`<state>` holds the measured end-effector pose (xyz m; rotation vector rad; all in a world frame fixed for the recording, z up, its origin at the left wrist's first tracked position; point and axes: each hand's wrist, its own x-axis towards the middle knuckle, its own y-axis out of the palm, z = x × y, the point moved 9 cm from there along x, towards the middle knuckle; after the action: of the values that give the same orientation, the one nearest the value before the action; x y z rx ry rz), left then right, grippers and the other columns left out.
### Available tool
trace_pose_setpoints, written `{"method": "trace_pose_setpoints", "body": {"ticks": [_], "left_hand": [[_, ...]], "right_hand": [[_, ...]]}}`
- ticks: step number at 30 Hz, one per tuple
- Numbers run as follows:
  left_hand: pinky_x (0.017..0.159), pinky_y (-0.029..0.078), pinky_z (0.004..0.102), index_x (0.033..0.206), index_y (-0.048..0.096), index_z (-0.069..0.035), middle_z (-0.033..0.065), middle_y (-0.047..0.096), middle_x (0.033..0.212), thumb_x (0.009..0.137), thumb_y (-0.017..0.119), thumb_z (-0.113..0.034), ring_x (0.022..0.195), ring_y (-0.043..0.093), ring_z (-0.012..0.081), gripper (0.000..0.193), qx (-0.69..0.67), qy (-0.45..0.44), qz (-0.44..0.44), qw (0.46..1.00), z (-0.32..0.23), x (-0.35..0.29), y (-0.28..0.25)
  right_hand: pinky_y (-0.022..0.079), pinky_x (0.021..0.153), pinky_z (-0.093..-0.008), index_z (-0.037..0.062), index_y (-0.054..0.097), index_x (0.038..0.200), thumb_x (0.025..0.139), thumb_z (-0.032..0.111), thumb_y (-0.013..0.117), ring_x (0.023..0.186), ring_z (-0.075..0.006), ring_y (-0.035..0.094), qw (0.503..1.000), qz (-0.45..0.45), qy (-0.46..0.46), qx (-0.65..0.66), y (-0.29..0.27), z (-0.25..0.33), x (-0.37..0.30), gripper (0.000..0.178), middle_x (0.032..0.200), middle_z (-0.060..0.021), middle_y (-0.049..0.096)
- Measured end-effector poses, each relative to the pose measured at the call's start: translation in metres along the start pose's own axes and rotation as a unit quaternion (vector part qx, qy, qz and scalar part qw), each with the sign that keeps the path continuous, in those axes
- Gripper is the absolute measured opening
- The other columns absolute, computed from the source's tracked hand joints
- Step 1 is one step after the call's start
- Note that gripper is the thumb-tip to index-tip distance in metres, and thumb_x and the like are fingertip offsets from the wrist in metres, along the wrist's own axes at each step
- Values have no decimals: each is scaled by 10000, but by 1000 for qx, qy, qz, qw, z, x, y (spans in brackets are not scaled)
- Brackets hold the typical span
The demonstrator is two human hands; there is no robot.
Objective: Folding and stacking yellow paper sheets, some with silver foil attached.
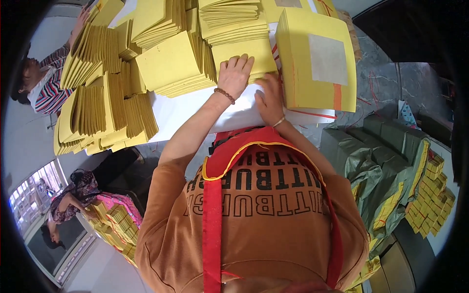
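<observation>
Head: left hand (235, 76) touches yellow stack (242, 48); green sacks (388, 139) apparently hold bundles (431, 198).

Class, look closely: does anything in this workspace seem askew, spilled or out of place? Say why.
Yes. Loose red strands lie scattered on the grey floor at right, like litter. The yellow stacks at left fan and lean unevenly, unlike the flatter pile under the left hand.

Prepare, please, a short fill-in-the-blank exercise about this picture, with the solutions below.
1. The stack under the left hand is coloured ____.
2. The left arm wears a bracelet of brown ____.
3. To the ____ of the right hand is a pile with a grey patch.

Missing words: yellow; beads; right.
</observation>
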<state>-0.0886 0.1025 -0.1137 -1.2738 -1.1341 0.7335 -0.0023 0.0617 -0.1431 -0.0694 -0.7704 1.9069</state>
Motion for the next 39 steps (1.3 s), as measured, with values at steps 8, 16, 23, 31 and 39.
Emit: {"method": "trace_pose_setpoints", "body": {"ticks": [8, 16, 23, 31, 39], "left_hand": [[909, 346, 417, 1308, 437, -85, 165, 424, 1323, 811, 601, -262, 1127, 423, 318, 552, -154, 11, 10, 988, 14, -13, 3], [918, 338, 433, 1297, 461, -122, 165, 411, 1335, 849, 575, -250, 1153, 412, 315, 480, -105, 30, -2, 994, 6, -19, 9], [920, 342, 432, 1305, 429, -98, 162, 391, 1343, 820, 606, -268, 1159, 401, 316, 543, -67, 51, 0, 996, 1, -19, 11], [934, 337, 433, 1314, 388, -41, 186, 367, 1344, 784, 632, -316, 1186, 372, 318, 645, -29, 65, 27, 997, 0, -18, 11], [940, 335, 431, 1282, 420, -25, 175, 403, 1324, 793, 621, -364, 1181, 383, 326, 628, -72, 73, 49, 994, -1, -2, -11]], "right_hand": [[145, 1093, -402, 4, 172, 1393, 698, 4, 504, 1321, -284, 220, 963, -147, 195, 111, -10, -45, -15, 770, 1414, -187, 233], [162, 1081, -375, 29, 156, 1404, 697, 24, 541, 1306, -245, 240, 964, -121, 172, 162, -14, -36, -10, 804, 1397, -135, 264], [118, 1100, -370, 30, 93, 1424, 725, 97, 605, 1355, -276, 155, 969, -115, 175, 130, -13, -36, -14, 869, 1460, -163, 160], [113, 1107, -358, 30, 190, 1418, 831, 176, 584, 1380, -268, 111, 966, 93, 194, 140, -31, 19, -40, 723, 1476, -166, 163], [358, 968, -286, 16, 382, 1334, 907, 168, 515, 1173, -188, 459, 877, 230, 185, 379, -154, 115, -26, 472, 1277, -123, 487]]}}
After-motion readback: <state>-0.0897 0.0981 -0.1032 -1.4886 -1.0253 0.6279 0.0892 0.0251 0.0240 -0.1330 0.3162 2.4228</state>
